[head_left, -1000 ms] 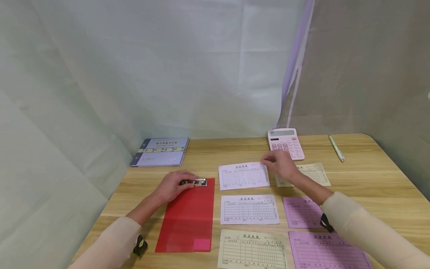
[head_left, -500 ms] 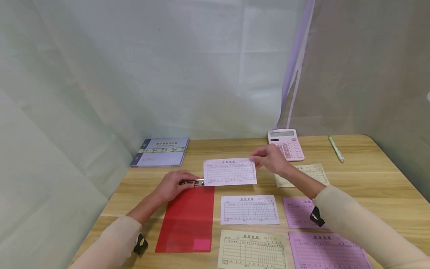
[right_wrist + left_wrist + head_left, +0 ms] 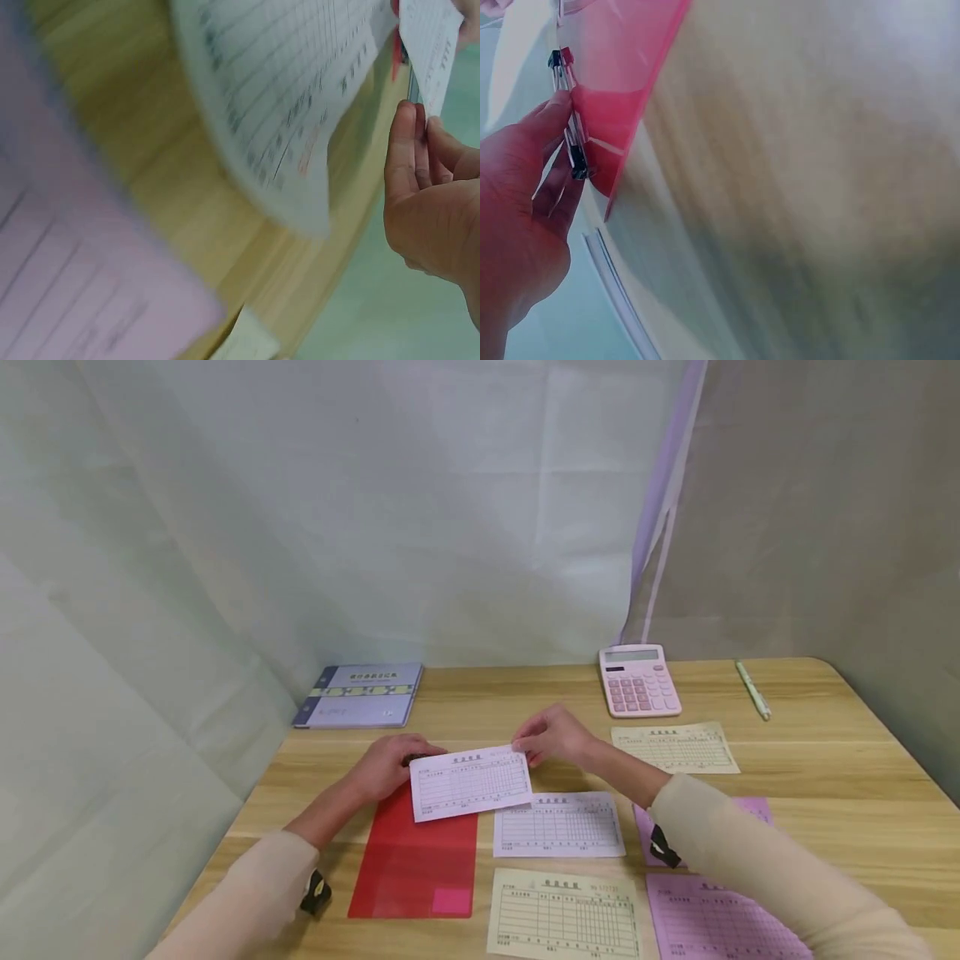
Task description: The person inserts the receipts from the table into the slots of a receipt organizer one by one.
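Note:
My left hand [image 3: 390, 766] is at the top edge of a red translucent clip folder [image 3: 420, 868]. In the left wrist view its thumb and fingers pinch the folder's metal clip [image 3: 577, 159]. My right hand [image 3: 558, 739] pinches the upper right corner of a white receipt slip [image 3: 468, 789]. The slip is held tilted over the folder's upper part and hides most of the clip in the head view. Its lower right corner overlaps a second white receipt slip [image 3: 558, 831] on the table.
Cream receipt slips [image 3: 566, 914] and purple ones [image 3: 720, 918] lie on the wooden table [image 3: 847, 760]. Farther back are a lavender account book [image 3: 360, 697], a pink calculator [image 3: 637, 681] and a light green pen [image 3: 753, 690]. Curtains hang behind.
My right hand has lifted the white slip off the table and carried it left over the folder. The left hand has stayed at the clip.

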A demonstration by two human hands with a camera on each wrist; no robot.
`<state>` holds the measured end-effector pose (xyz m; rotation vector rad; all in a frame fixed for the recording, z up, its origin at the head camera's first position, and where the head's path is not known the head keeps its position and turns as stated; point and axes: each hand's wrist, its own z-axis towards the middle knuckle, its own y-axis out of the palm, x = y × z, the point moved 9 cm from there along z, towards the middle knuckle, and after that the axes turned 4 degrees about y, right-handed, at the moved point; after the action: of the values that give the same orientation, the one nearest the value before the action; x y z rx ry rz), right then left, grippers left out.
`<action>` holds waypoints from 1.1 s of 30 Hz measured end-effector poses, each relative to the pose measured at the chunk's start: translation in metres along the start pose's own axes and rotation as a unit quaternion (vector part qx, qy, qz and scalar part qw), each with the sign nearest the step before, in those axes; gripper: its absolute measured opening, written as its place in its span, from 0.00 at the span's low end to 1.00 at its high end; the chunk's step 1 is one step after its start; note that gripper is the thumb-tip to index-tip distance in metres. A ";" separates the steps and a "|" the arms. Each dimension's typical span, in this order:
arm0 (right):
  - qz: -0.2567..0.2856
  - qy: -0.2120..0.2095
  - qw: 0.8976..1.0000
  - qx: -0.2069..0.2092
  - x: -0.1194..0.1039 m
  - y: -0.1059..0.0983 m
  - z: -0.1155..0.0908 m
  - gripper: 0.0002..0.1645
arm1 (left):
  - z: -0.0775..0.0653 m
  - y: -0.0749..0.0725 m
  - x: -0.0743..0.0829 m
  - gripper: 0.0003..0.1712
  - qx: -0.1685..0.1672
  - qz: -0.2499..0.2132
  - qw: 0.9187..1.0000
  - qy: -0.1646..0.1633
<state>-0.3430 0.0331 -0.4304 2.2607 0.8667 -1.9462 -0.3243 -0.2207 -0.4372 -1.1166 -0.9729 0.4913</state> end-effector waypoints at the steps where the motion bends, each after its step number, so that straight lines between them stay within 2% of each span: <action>1: -0.005 0.007 1.000 -0.002 0.000 0.005 0.001 0.05 | 0.001 0.001 0.000 0.23 -0.008 -0.004 1.000 -0.003; 4: -0.008 0.018 1.000 -0.011 -0.002 0.021 0.005 0.05 | 0.005 0.000 0.000 0.24 -0.030 -0.018 0.999 -0.008; 12: -0.019 0.037 0.999 -0.029 -0.008 0.051 0.013 0.04 | 0.017 -0.002 0.006 0.22 -0.079 -0.009 0.997 0.006; 23: -0.024 0.058 0.998 -0.027 -0.011 0.074 0.022 0.03 | 0.016 -0.003 0.014 0.21 -0.089 0.006 0.996 0.022; 27: -0.031 0.063 0.997 -0.030 -0.011 0.077 0.024 0.03 | 0.015 -0.002 0.023 0.20 -0.083 0.084 0.991 0.063; 31: -0.037 0.066 0.997 -0.032 -0.012 0.077 0.024 0.03 | 0.011 -0.001 0.036 0.19 -0.065 0.186 0.974 0.108; 33: -0.037 0.066 0.996 -0.035 -0.013 0.077 0.024 0.03 | 0.007 0.000 0.040 0.19 -0.055 0.216 0.968 0.118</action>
<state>-0.3325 -0.0462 -0.4487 2.3715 1.0302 -1.7785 -0.3099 -0.1864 -0.4202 -1.4620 -0.5524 0.6415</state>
